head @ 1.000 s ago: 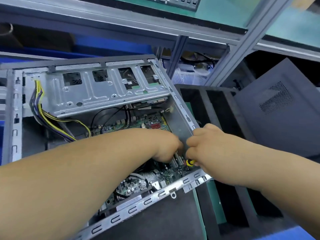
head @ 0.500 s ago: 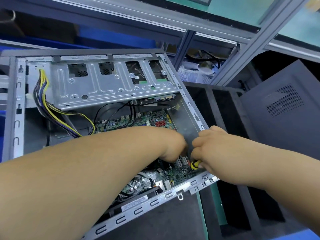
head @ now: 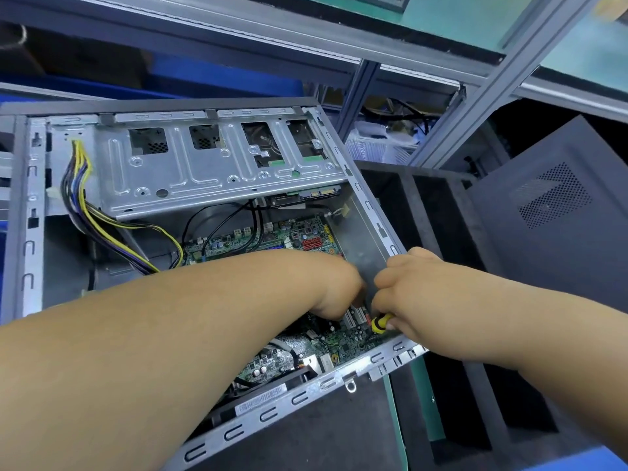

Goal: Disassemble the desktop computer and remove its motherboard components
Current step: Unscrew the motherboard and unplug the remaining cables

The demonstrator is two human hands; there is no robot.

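Note:
An open grey desktop case (head: 30, 205) lies on its side, and its green motherboard (head: 272, 237) shows inside. My right hand (head: 404, 294) reaches over the case's right wall and grips a screwdriver with a yellow and black handle (head: 380, 323), pointed down at the board's near right corner. My left hand (head: 336, 287) reaches in right beside it, above the white expansion slots (head: 353, 316); its fingers point down and are hidden, so what they hold cannot be seen. My left forearm covers the middle of the board.
A metal drive cage (head: 204, 171) spans the case's far side, with a yellow and black cable bundle (head: 102, 219) at the left. A black foam tray with slots (head: 438, 232) lies to the right, and the removed dark side panel (head: 557, 212) leans beyond it. A shelf frame (head: 373, 45) runs overhead.
Both hands stay together at the board's near right corner. The view has shifted slightly, and more of the yellow screwdriver handle shows under my right hand.

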